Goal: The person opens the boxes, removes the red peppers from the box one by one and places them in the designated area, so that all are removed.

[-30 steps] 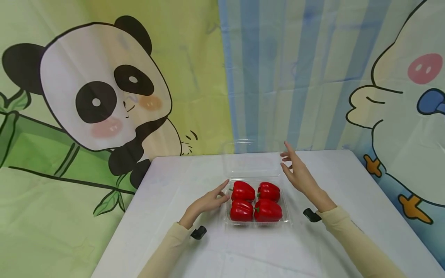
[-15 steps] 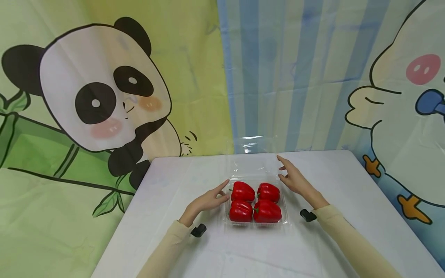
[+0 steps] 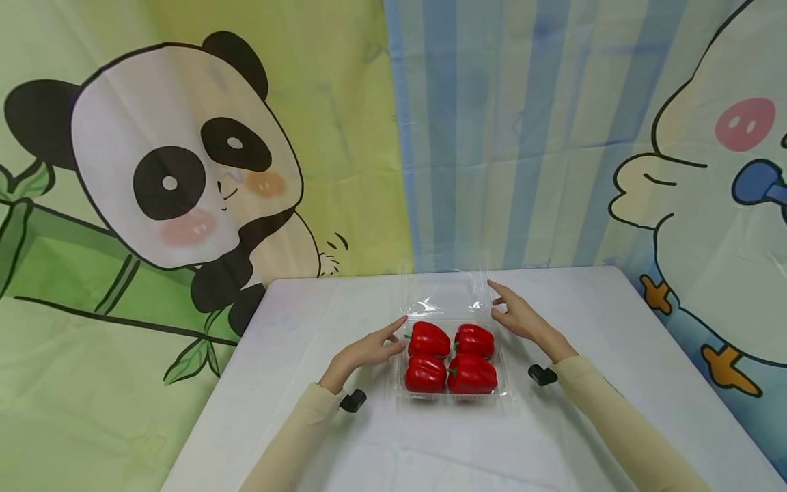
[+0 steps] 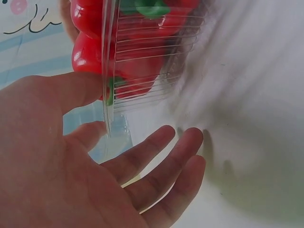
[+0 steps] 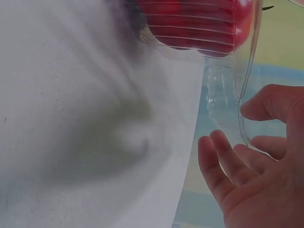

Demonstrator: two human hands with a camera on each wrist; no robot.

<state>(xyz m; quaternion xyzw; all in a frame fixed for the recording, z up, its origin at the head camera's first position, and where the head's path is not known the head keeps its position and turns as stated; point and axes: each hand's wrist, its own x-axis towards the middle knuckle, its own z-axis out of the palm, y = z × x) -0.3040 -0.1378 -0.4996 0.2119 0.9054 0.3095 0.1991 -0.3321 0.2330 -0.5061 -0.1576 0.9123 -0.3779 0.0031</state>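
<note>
A clear plastic hinged box (image 3: 451,396) lies on the table holding several red bell peppers (image 3: 472,374) with green stems. Its see-through lid (image 3: 445,297) stands raised at the back. My left hand (image 3: 367,350) is at the box's left side, index finger reaching the rear left corner. In the left wrist view the thumb (image 4: 85,91) meets the rim, while the other fingers spread loosely below. At the lid's right edge is my right hand (image 3: 522,321). The right wrist view has that thumb (image 5: 259,105) against the clear plastic edge, fingers loosely bent.
A white-covered table (image 3: 344,451) carries the box, its far edge close behind the lid. Beyond rises a printed cloth backdrop with a panda (image 3: 184,157) and blue stripes. Small black wrist cameras sit under both wrists, the left one (image 3: 353,400) nearer the box.
My right hand has come down and leftward to the lid's edge. The lid's top edge shows lower than before. My left hand and the peppers have hardly moved.
</note>
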